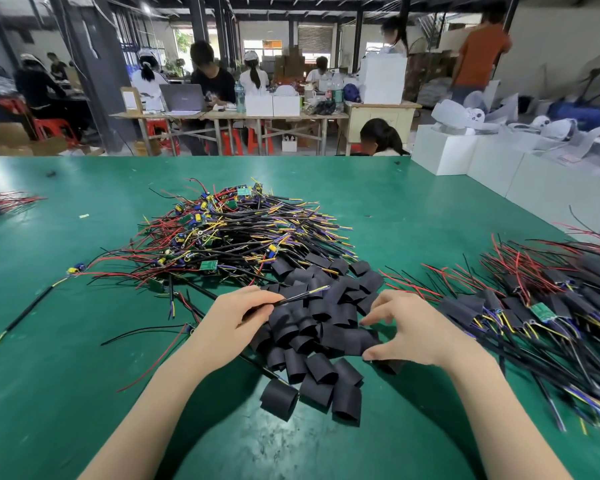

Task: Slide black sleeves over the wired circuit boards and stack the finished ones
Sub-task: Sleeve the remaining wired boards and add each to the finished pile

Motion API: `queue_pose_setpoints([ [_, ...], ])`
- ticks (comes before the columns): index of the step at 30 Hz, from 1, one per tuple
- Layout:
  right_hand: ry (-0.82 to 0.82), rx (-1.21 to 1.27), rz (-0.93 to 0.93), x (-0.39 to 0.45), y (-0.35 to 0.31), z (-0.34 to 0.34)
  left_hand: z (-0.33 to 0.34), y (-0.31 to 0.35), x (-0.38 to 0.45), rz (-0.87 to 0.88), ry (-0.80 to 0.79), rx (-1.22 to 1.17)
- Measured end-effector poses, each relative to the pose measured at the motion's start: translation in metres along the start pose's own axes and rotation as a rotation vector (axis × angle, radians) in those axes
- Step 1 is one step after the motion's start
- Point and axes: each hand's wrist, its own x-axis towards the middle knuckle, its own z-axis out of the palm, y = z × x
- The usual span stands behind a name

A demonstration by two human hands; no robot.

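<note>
A heap of short black sleeves (321, 327) lies on the green table straight in front of me. Behind it is a tangled pile of bare wired circuit boards (222, 233) with red, black, yellow and purple wires. My left hand (232, 317) grips a black cable bundle (302, 295) whose yellow tips point right over the sleeves; its board end is hidden under the hand. My right hand (406, 330) hovers over the right edge of the sleeve heap, fingers spread and curved, thumb and fingertips touching sleeves. Sleeved boards (548, 306) lie stacked at the right.
A loose wired board (75, 268) and stray cables lie left on the green mat (84, 375). More wires (0, 200) sit at the far left edge. White boxes (465, 150) line the table's right rear. People work at benches beyond.
</note>
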Motion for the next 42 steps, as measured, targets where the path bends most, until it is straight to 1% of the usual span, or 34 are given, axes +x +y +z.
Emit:
queue_pose_setpoints([
  [7, -0.023, 0.089, 0.026, 0.001, -0.006, 0.005, -0.001, 0.003, 0.0, 0.007, 0.014, -0.014],
  [9, -0.034, 0.15, 0.032, 0.001, -0.007, 0.005, -0.001, 0.004, 0.0, 0.003, 0.019, -0.018],
  [16, -0.068, 0.238, 0.06, 0.001, -0.006, 0.008, 0.0, 0.003, 0.0, -0.014, 0.001, -0.002],
  [24, -0.102, 0.24, 0.108, -0.001, -0.007, 0.007, 0.0, 0.004, 0.0, -0.014, 0.017, 0.001],
  [26, -0.044, 0.229, 0.106, 0.0, -0.008, 0.006, -0.001, 0.004, 0.0, -0.021, 0.011, -0.005],
  [30, 0.193, 0.137, 0.118, 0.002, -0.005, 0.0, -0.001, 0.004, 0.0, -0.025, 0.006, -0.019],
  [32, 0.259, 0.103, 0.124, 0.003, -0.006, -0.002, -0.001, 0.004, 0.0, -0.026, 0.0, -0.024],
  [36, 0.288, 0.115, 0.118, 0.003, -0.01, 0.002, 0.002, 0.004, -0.001, -0.027, -0.026, -0.022],
  [38, 0.301, 0.162, 0.105, 0.004, -0.014, 0.003, 0.003, 0.005, -0.001, -0.036, -0.023, -0.038],
  [40, 0.33, 0.239, 0.072, 0.005, -0.018, 0.005, 0.004, 0.007, -0.001, -0.062, -0.001, -0.102],
  [42, 0.36, 0.244, 0.078, 0.007, -0.023, 0.01, 0.006, 0.011, -0.001, -0.087, 0.016, -0.167],
])
